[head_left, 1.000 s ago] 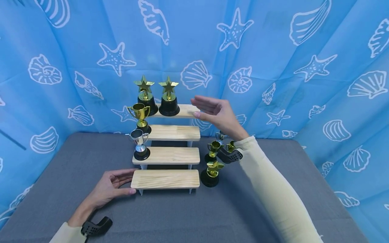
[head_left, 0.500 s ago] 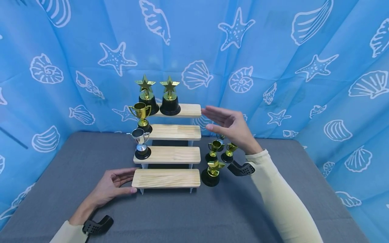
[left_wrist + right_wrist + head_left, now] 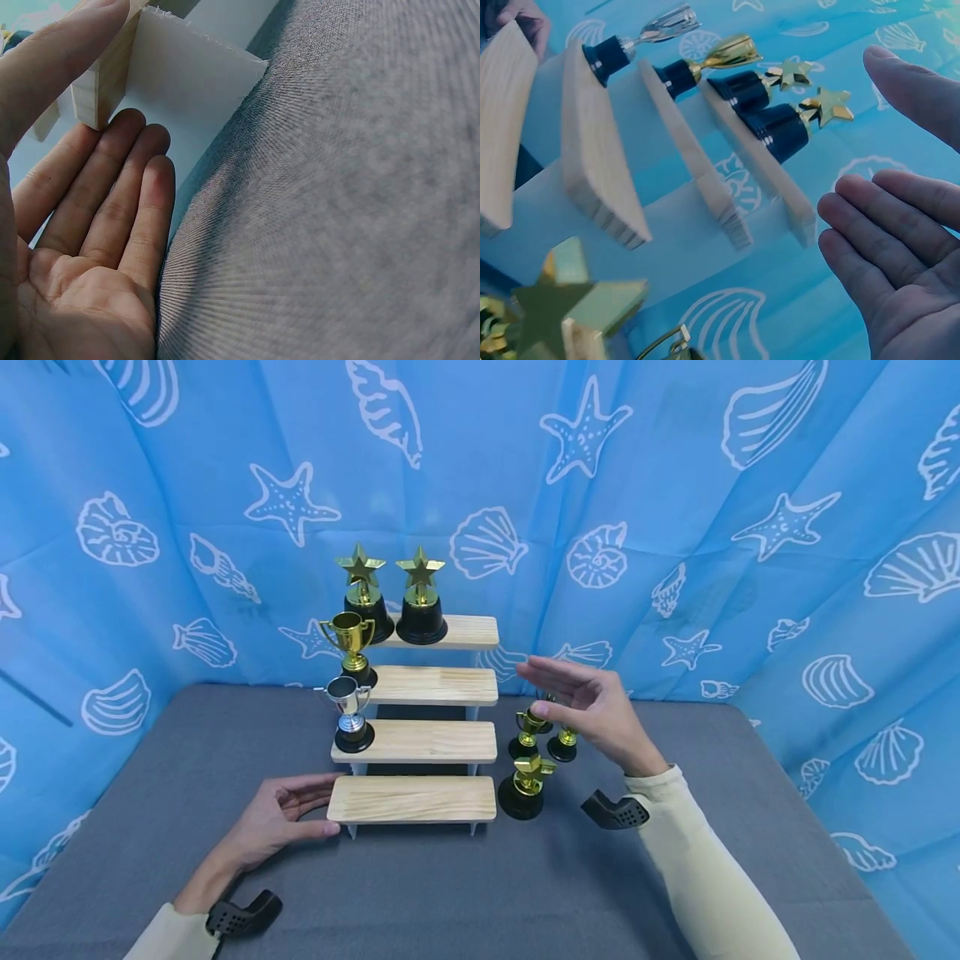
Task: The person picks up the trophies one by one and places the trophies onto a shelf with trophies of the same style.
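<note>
A four-step wooden display stand [image 3: 412, 799] stands mid-table. At the left end of its lowest step is my left hand [image 3: 266, 822], thumb by the front edge; in the left wrist view its nearly straight fingers [image 3: 116, 199] lie right at the board's end. My right hand [image 3: 588, 706] holds nothing; its fingers are extended above small gold cup trophies [image 3: 527, 731], partly covering them. Two gold star trophies [image 3: 422, 597] stand on the top step. Below them, at the left, are a gold cup trophy [image 3: 350, 639] and a silver cup trophy [image 3: 348, 706].
A gold star trophy on a black base [image 3: 525, 789] stands right of the lowest step, in front of the cups. A grey cloth covers the table [image 3: 420, 902]. A blue curtain with seashell prints [image 3: 487, 443] hangs close behind.
My right hand has moved from beside the top step rightward and down, until it is over the small cups. My left hand stays at the lowest step.
</note>
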Tool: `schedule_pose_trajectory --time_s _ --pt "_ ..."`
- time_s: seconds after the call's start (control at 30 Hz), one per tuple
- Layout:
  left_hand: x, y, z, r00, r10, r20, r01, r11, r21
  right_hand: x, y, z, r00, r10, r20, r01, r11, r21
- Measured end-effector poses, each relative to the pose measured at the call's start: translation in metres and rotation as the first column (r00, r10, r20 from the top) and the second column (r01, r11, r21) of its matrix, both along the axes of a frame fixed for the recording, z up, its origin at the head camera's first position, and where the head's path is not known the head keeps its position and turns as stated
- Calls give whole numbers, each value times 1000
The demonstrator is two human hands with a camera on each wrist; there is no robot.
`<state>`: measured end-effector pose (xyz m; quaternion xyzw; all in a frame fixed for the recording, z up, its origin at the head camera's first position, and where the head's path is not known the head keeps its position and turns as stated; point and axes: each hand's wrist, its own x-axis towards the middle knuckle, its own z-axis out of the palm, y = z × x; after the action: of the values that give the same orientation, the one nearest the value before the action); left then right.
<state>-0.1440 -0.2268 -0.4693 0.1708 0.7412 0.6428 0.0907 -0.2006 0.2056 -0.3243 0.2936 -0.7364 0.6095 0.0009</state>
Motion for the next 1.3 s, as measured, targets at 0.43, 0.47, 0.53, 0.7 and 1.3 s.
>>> schedule_pose_trajectory --time_s 0.43,0.47,0.53,0.7,1.3 --pt "0 1 1 1000 -4 13 4 1000 -3 16 16 -24 994 -97 58 94 994 47" --pt "0 1 1 1000 -5 13 5 1000 -3 17 17 -26 992 -105 63 102 993 52" --pt "0 1 1 1000 -4 13 4 1000 -4 19 19 -30 991 -112 74 109 993 54" --pt "0 0 1 1000 1 15 -1 1000 -4 23 24 -42 990 -104 96 99 994 49" --pt "-1 0 0 1000 -9 3 9 1000 4 34 35 -91 986 -38 164 36 999 14"
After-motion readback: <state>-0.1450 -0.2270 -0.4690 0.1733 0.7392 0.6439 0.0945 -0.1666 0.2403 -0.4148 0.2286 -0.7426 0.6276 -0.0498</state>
